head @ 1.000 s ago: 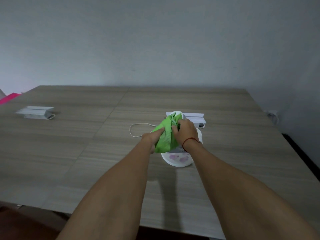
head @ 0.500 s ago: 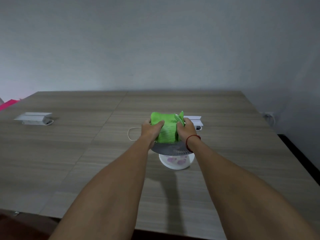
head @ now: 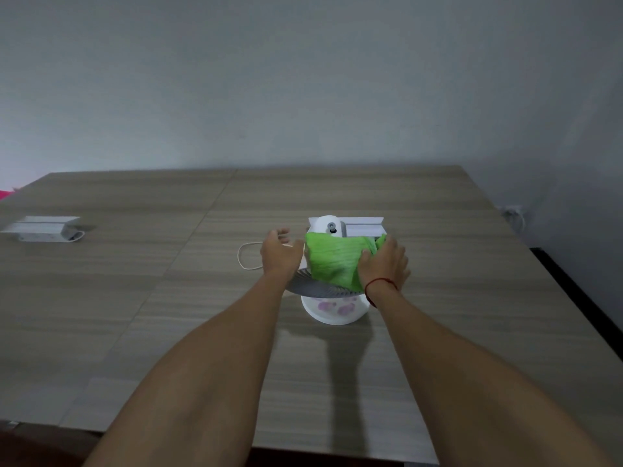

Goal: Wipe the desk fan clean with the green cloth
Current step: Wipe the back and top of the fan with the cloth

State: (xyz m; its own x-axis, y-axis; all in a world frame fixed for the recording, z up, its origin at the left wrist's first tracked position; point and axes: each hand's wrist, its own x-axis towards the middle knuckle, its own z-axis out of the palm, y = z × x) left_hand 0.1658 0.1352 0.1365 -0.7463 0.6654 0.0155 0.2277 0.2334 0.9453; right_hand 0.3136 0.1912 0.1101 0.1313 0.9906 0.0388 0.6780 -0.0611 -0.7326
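Observation:
The small desk fan (head: 332, 310) stands mid-table on a round white base with pink marks; its grey grille (head: 313, 288) faces up and toward me. The green cloth (head: 333, 259) lies spread over the fan's head. My right hand (head: 384, 264) presses flat on the cloth's right side, a red string around the wrist. My left hand (head: 279, 252) hovers at the fan's left edge, fingers apart, off the cloth. The fan's white motor housing (head: 328, 225) shows behind the cloth.
A white cord (head: 247, 256) loops on the wooden table (head: 135, 298) left of the fan. A white box (head: 365, 225) sits just behind the fan. Another white box (head: 43, 229) lies far left. A wall socket (head: 514, 212) is at the right.
My left hand let go of the cloth and moved left, fingers spreading. The cloth went from bunched to spread over the fan head, with my right hand sliding to its right side.

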